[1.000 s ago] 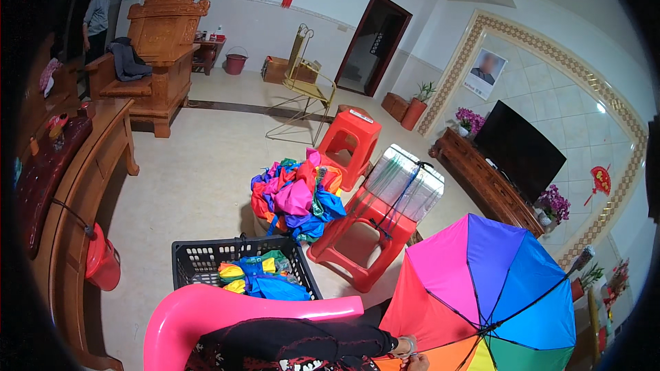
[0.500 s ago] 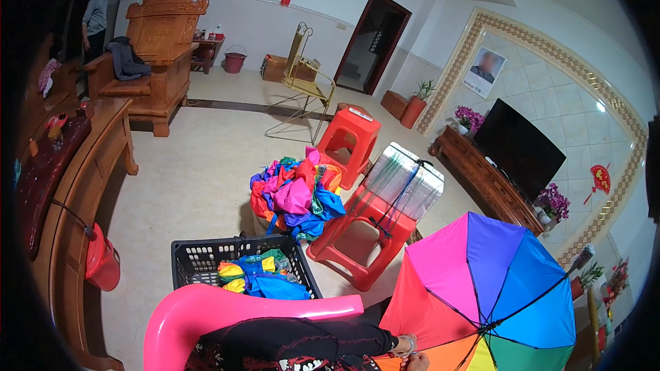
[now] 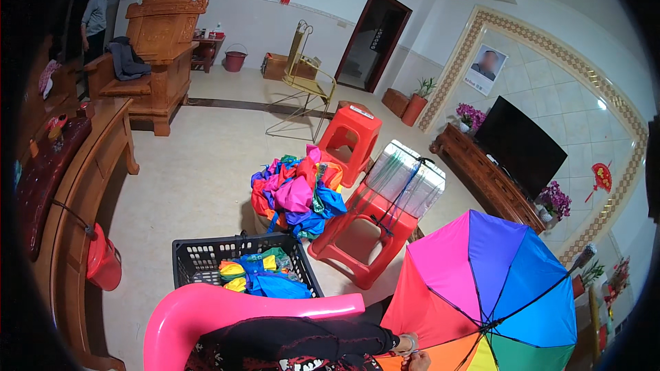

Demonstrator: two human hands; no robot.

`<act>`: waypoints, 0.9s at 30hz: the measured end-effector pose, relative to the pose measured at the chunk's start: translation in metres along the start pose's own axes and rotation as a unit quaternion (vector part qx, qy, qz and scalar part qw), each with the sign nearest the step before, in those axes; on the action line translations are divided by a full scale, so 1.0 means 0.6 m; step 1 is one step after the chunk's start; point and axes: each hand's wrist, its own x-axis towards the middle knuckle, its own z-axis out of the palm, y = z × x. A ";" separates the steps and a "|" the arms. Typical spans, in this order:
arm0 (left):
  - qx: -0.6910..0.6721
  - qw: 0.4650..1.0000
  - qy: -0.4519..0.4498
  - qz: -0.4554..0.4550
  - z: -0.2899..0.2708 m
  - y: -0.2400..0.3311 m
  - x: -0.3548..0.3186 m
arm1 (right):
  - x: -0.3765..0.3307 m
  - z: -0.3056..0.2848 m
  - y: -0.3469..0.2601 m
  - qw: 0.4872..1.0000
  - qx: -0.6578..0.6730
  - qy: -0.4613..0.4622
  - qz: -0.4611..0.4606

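An open rainbow umbrella (image 3: 488, 282) fills the lower right, its canopy facing me and its dark ribs and tip showing. My left arm in a black sleeve reaches across the back of a pink plastic chair (image 3: 206, 302). My left hand (image 3: 405, 342) grips the umbrella's near edge. Only a few fingers of my right hand (image 3: 419, 362) show at the bottom edge, against the orange panel. Its grip is hidden.
A black crate (image 3: 199, 257) of folded colourful canopies stands behind the chair, with a heap of rainbow fabric (image 3: 295, 192) beyond it. Two red stools (image 3: 350, 130) (image 3: 357, 240) stand nearby, the nearer bearing a clear wrapped bundle (image 3: 405, 178). A person (image 3: 93, 17) stands far left by wooden furniture.
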 end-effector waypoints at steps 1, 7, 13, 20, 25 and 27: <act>0.004 1.000 0.000 -0.002 -0.009 0.001 -0.004 | 0.005 -0.001 0.006 1.000 0.000 -0.001 -0.006; 0.032 0.999 -0.017 0.011 0.032 -0.025 0.043 | 0.001 -0.006 0.022 1.000 -0.005 0.002 -0.011; 0.037 0.979 -0.105 0.170 0.128 0.105 0.111 | -0.003 -0.006 0.020 0.956 -0.254 0.084 -0.117; -0.611 0.711 -0.098 -0.334 0.094 0.089 0.079 | 0.002 0.047 0.014 0.993 -0.101 0.061 -0.027; -0.552 0.771 -0.133 -0.288 0.072 0.123 0.082 | -0.002 0.032 0.026 0.985 -0.132 0.094 -0.058; -0.488 0.794 -0.204 -0.302 0.071 0.120 0.094 | 0.003 0.020 0.027 0.951 -0.229 0.134 -0.160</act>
